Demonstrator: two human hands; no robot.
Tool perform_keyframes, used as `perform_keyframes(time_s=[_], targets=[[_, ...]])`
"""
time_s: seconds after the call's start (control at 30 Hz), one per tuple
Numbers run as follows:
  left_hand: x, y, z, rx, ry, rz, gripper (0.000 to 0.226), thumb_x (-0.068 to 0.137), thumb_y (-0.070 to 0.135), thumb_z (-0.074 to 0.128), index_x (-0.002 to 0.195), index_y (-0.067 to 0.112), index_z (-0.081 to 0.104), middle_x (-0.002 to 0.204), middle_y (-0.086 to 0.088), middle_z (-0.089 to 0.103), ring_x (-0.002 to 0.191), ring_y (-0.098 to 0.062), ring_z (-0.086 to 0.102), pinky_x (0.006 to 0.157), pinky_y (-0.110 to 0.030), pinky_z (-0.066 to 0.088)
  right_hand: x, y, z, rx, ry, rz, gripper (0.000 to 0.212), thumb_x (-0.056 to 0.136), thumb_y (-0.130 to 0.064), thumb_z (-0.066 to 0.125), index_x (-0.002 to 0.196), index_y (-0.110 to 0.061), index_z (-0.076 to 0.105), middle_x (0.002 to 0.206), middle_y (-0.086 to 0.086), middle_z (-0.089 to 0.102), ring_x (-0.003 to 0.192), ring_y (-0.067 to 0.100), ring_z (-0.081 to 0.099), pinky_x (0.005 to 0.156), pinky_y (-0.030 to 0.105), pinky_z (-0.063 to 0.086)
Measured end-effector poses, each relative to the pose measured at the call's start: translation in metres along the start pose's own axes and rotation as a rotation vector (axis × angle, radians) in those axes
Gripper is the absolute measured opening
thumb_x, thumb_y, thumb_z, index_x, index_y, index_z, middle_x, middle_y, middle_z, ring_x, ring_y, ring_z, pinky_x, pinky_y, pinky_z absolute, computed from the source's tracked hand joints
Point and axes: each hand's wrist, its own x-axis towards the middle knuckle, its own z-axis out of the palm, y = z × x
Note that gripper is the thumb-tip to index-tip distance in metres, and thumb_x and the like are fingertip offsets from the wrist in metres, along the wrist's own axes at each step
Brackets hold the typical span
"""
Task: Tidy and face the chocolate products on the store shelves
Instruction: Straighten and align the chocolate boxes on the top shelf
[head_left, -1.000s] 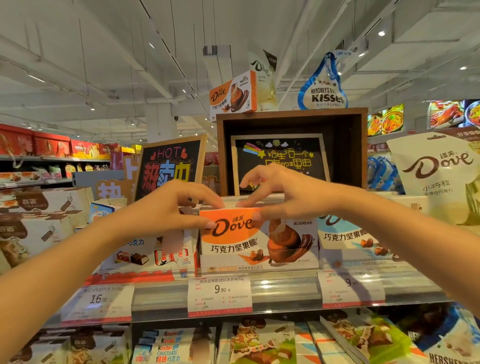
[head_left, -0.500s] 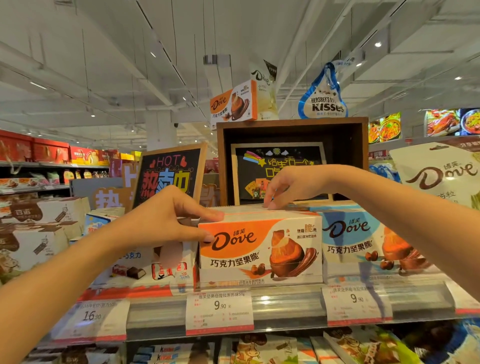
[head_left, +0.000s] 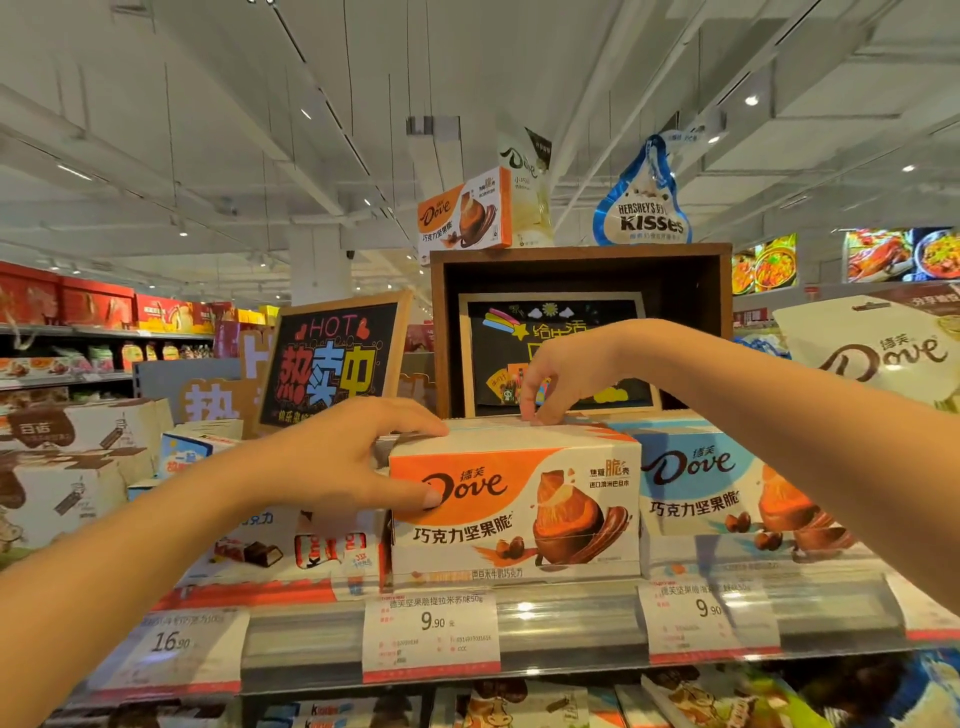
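- Risk first, at the left: left hand (head_left: 343, 462) clamped on the near left corner of the orange-and-white cardboard Dove carton (head_left: 514, 501), fingers over its top edge and thumb on its printed front; could twist the carton off square if pulled from that one corner.
- Carton seated at the front lip of the grey metal shelf (head_left: 571, 623), above the white 9.90 price label (head_left: 431, 631); might tip over the lip if drawn further forward.
- Red-and-white Kinder chocolate boxes (head_left: 291, 545) just beside on the left, liable to be nudged by the left wrist.
- Right hand (head_left: 558, 376) curled down onto the carton's back top edge, fingertips pinching something there; what exactly was held, impossible to tell. Thin card top could buckle under pressure.
- Blue-and-white Dove carton (head_left: 727, 499) touching on the right, likely to be dragged out of line by any sideways shift.
- Surface: sloped shelf front with a clear label strip, a 16.90 tag at the left, more packets on the tier below.
- Room: black "HOT" chalkboard sign (head_left: 332, 364), dark wooden display box (head_left: 582, 270) behind the cartons, silver Hershey's Kisses bag (head_left: 647, 218) on top, white beamed ceiling with spotlights, red-stocked aisles far left.
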Motion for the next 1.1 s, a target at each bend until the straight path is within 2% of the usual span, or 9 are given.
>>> perform_keyframes(time_s=[0.1,0.2,0.27,0.37,0.5,0.6,0.7,0.93,1.1], targets=[[-0.002,0.000,0.001,0.015,0.014,-0.005,0.050,0.075,0.036,0.075,0.121,0.029,0.058,0.114,0.017,0.058,0.102,0.006,0.053,0.085,-0.013,0.046,0.002,0.000,0.000,0.073,0.001,-0.005,0.004,0.084,-0.024,0.064,0.084,-0.026,0.068,0.114,-0.001,0.065,0.107,0.011,0.055,0.099,0.033,0.043],[-0.002,-0.001,0.001,0.055,0.032,0.018,0.053,0.072,0.046,0.075,0.119,0.031,0.058,0.113,0.024,0.057,0.106,0.011,0.045,0.088,-0.006,0.040,0.005,-0.002,0.001,0.145,0.052,-0.010,0.003,0.081,-0.019,0.067,0.078,-0.018,0.068,0.106,0.001,0.068,0.108,0.013,0.057,0.097,0.031,0.044],[-0.002,-0.002,0.002,0.100,0.046,0.054,0.060,0.064,0.064,0.065,0.117,0.036,0.058,0.118,0.038,0.042,0.111,0.012,0.035,0.087,-0.005,0.037,0.005,-0.002,0.000,0.178,0.090,-0.019,0.005,0.080,-0.019,0.067,0.077,-0.015,0.067,0.102,0.006,0.068,0.103,0.015,0.060,0.090,0.030,0.049],[-0.004,-0.008,0.005,0.084,0.094,0.041,0.059,0.058,0.071,0.058,0.112,0.047,0.054,0.116,0.038,0.031,0.118,0.011,0.028,0.087,-0.014,0.044,-0.002,0.002,-0.006,0.246,0.190,-0.019,0.012,0.083,-0.017,0.065,0.089,-0.007,0.067,0.097,0.007,0.070,0.090,0.014,0.066,0.070,0.021,0.052],[-0.003,-0.006,0.004,0.183,0.112,0.044,0.056,0.057,0.073,0.055,0.107,0.050,0.044,0.115,0.029,0.037,0.115,0.008,0.032,0.092,-0.017,0.041,-0.019,0.006,-0.019,0.345,0.410,-0.057,0.011,0.085,-0.011,0.061,0.096,-0.008,0.062,0.095,0.006,0.069,0.092,0.020,0.068,0.076,0.031,0.058],[0.010,0.007,0.004,0.254,0.093,0.064,0.061,0.059,0.072,0.054,0.112,0.042,0.046,0.112,0.020,0.046,0.107,0.007,0.038,0.091,-0.014,0.037,-0.039,0.008,-0.030,0.452,0.569,-0.106,0.015,0.091,-0.011,0.054,0.105,-0.014,0.055,0.100,0.002,0.066,0.094,0.015,0.066,0.075,0.031,0.057],[0.032,0.029,0.010,0.274,0.049,0.075,0.063,0.064,0.067,0.062,0.118,0.036,0.049,0.111,0.017,0.047,0.103,0.002,0.043,0.090,-0.020,0.039,-0.062,0.017,-0.038,0.456,0.703,-0.090,0.026,0.097,-0.014,0.045,0.122,-0.017,0.050,0.105,-0.002,0.063,0.093,0.011,0.064,0.072,0.028,0.057],[0.095,0.081,0.038,0.160,-0.105,-0.003,0.060,0.075,0.052,0.069,0.123,0.021,0.053,0.122,0.004,0.054,0.108,-0.011,0.051,0.094,-0.029,0.044,-0.111,0.054,-0.027,0.470,0.790,0.016,0.031,0.098,-0.014,0.041,0.127,-0.015,0.051,0.106,-0.001,0.062,0.088,0.010,0.063,0.068,0.023,0.053],[0.124,0.096,0.049,0.037,-0.230,-0.092,0.078,0.077,0.052,0.066,0.141,0.019,0.036,0.139,0.007,0.044,0.127,-0.015,0.044,0.103,-0.026,0.035,-0.134,0.081,-0.015,0.442,0.849,0.082,0.028,0.098,-0.013,0.043,0.123,-0.018,0.054,0.112,0.010,0.061,0.086,0.010,0.061,0.059,0.018,0.050]])
